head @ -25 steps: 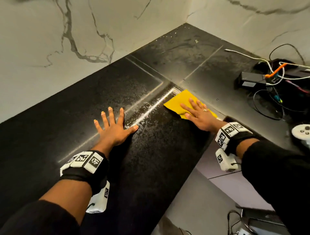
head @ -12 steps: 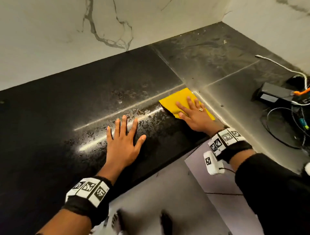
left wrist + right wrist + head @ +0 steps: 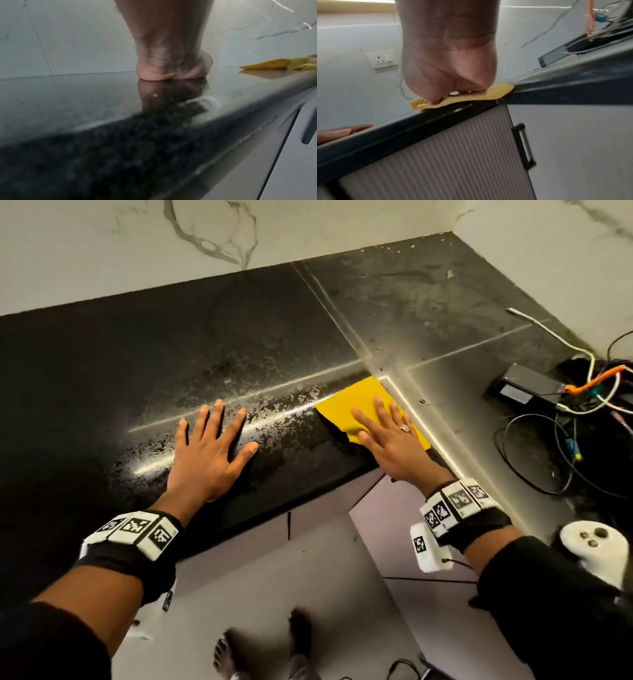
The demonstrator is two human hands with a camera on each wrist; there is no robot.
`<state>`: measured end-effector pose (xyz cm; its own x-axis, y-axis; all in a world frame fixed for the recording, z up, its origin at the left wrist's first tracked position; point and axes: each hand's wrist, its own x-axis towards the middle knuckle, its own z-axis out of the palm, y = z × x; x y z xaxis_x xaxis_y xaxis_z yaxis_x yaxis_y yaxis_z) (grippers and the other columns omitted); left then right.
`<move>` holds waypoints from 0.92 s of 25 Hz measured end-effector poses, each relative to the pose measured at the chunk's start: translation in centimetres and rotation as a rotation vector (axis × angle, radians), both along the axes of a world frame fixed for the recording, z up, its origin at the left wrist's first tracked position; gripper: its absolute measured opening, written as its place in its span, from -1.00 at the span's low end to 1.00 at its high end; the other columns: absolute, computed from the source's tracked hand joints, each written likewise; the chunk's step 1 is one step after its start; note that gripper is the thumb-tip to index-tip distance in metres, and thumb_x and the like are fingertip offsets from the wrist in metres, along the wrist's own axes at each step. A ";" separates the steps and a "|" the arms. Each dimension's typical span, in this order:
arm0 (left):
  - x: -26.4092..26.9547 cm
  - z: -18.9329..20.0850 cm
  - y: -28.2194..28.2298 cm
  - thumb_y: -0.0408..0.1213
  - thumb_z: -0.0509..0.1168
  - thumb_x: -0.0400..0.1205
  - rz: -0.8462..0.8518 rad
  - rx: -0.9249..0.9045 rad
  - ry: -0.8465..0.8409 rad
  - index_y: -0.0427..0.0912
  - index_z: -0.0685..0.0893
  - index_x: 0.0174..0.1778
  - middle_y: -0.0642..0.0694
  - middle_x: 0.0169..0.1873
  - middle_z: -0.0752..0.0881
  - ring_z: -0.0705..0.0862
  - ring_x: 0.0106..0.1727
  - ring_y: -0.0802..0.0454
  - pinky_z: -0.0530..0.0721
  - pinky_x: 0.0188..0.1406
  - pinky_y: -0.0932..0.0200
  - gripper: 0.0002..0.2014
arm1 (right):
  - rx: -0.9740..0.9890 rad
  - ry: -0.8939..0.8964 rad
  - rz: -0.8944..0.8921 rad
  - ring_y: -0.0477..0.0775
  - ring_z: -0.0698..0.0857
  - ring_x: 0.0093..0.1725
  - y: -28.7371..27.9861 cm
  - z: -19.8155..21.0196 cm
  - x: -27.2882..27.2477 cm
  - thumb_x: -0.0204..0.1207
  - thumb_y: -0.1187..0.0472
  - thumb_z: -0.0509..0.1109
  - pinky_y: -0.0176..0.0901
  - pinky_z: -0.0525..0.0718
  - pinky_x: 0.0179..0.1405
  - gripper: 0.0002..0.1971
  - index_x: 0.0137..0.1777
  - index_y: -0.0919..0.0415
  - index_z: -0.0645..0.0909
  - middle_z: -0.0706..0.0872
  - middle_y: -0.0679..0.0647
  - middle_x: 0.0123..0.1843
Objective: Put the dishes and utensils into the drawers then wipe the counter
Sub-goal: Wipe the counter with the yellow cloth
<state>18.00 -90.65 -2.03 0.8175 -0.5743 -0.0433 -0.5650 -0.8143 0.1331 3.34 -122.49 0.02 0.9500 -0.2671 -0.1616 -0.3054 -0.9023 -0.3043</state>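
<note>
A yellow cloth [image 3: 356, 402] lies flat on the black speckled counter [image 3: 171, 364] near its inner corner edge. My right hand [image 3: 387, 429] presses on the cloth with straight spread fingers, and the right wrist view shows the palm [image 3: 448, 75] bearing down on the cloth [image 3: 494, 90] at the counter's front edge. My left hand [image 3: 212, 446] rests flat on the bare counter to the left of the cloth, fingers spread; the left wrist view shows its palm heel [image 3: 164, 70] on the glossy surface. Wet streaks [image 3: 274, 412] run between the two hands.
A black box [image 3: 524, 388] with tangled white, orange and black cables [image 3: 596, 392] sits on the counter at right. A white controller [image 3: 596, 549] lies near the right edge. Grey cabinet fronts with a black handle [image 3: 523, 146] are below. Marble wall behind. A wall socket [image 3: 382, 59] shows.
The head view has swung left and down. My right hand with the cloth has slid a little towards the counter's front edge; my left hand stays flat beside it.
</note>
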 end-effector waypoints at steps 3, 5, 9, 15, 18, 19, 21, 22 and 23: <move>0.0 0.0 0.1 0.42 -0.33 0.64 -0.003 -0.008 0.003 0.26 -0.13 0.70 -0.05 0.73 -0.12 -0.17 0.73 -0.07 -0.17 0.66 -0.28 -0.30 | -0.028 -0.062 -0.031 0.21 -0.25 0.72 2.2 -1.0 -4.8 0.61 -0.32 -0.25 0.16 -0.25 0.67 -0.42 0.65 -0.39 0.00 -0.19 -0.01 0.76; -0.3 0.3 -0.1 0.41 -0.33 0.64 0.004 -0.019 0.017 0.23 -0.08 0.71 -0.07 0.74 -0.08 -0.15 0.74 -0.08 -0.16 0.67 -0.27 -0.29 | -0.023 -0.145 -0.079 0.27 -0.22 0.72 3.3 -1.7 -4.4 0.61 -0.29 -0.23 0.23 -0.24 0.67 -0.42 0.65 -0.35 0.07 -0.12 0.04 0.76; -3.2 1.5 1.7 0.33 -0.23 0.70 0.190 -0.184 0.078 0.08 0.20 0.68 -0.10 0.72 0.07 -0.09 0.74 -0.08 -0.20 0.68 -0.22 -0.32 | 0.006 -0.313 -0.102 0.27 -0.15 0.72 11.6 -3.0 -3.5 0.69 -0.21 -0.06 0.27 -0.21 0.66 -0.51 0.62 -0.32 0.23 0.00 0.07 0.76; -9.5 0.8 8.7 0.28 -0.18 0.69 0.436 -0.267 -0.021 -0.04 0.38 0.60 -0.15 0.67 0.23 0.04 0.72 -0.12 -0.06 0.67 -0.25 -0.32 | -0.045 -0.397 0.257 0.21 -0.02 0.73 24.1 -4.1 -3.1 0.71 -0.15 0.12 0.19 -0.01 0.67 -0.54 0.61 -0.27 0.30 0.14 0.04 0.73; -10.0 0.6 8.7 0.28 -0.23 0.71 0.314 -0.166 -0.034 -0.02 0.30 0.65 -0.10 0.69 0.20 0.03 0.72 -0.08 -0.08 0.69 -0.19 -0.32 | -0.095 -0.427 0.323 0.14 0.07 0.72 17.6 -4.2 -3.3 0.72 -0.14 0.08 0.11 0.06 0.67 -0.54 0.61 -0.21 0.33 0.21 0.00 0.71; -10.1 0.6 8.6 0.27 -0.25 0.71 0.283 -0.118 -0.039 0.00 0.27 0.67 -0.09 0.70 0.18 0.02 0.73 -0.07 -0.08 0.69 -0.19 -0.32 | -0.070 -0.427 0.261 0.13 0.09 0.72 15.2 -4.1 -3.2 0.72 -0.15 0.05 0.14 0.09 0.66 -0.54 0.60 -0.21 0.35 0.23 -0.01 0.71; -10.1 0.6 8.5 0.28 -0.28 0.71 0.263 -0.045 -0.036 0.02 0.20 0.69 -0.09 0.71 0.14 0.00 0.73 -0.06 -0.05 0.69 -0.19 -0.31 | -0.035 -0.423 0.087 0.10 0.10 0.71 11.9 -3.8 -2.4 0.71 -0.17 0.00 0.19 0.12 0.64 -0.54 0.58 -0.23 0.38 0.25 -0.05 0.70; -10.1 0.6 8.5 0.29 -0.28 0.70 0.262 -0.025 -0.031 0.02 0.18 0.69 -0.10 0.71 0.12 0.00 0.73 -0.06 -0.03 0.69 -0.19 -0.31 | -0.025 -0.416 0.005 0.10 0.09 0.71 11.8 -3.7 -2.3 0.70 -0.17 -0.01 0.19 0.08 0.65 -0.54 0.57 -0.25 0.39 0.24 -0.05 0.70; -10.2 0.7 8.5 0.30 -0.27 0.70 0.258 -0.018 -0.030 0.02 0.17 0.70 -0.10 0.71 0.12 0.00 0.73 -0.06 -0.02 0.69 -0.20 -0.31 | -0.007 -0.420 -0.054 0.13 0.06 0.72 12.5 -3.8 -2.4 0.70 -0.18 -0.03 0.18 0.00 0.66 -0.53 0.57 -0.24 0.40 0.22 -0.04 0.71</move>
<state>7.82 -82.16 -1.35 0.9378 -0.3472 -0.0082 -0.3429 -0.9296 0.1351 0.96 -109.98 -3.82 0.9175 -0.3184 0.2384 -0.2036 -0.8909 -0.4060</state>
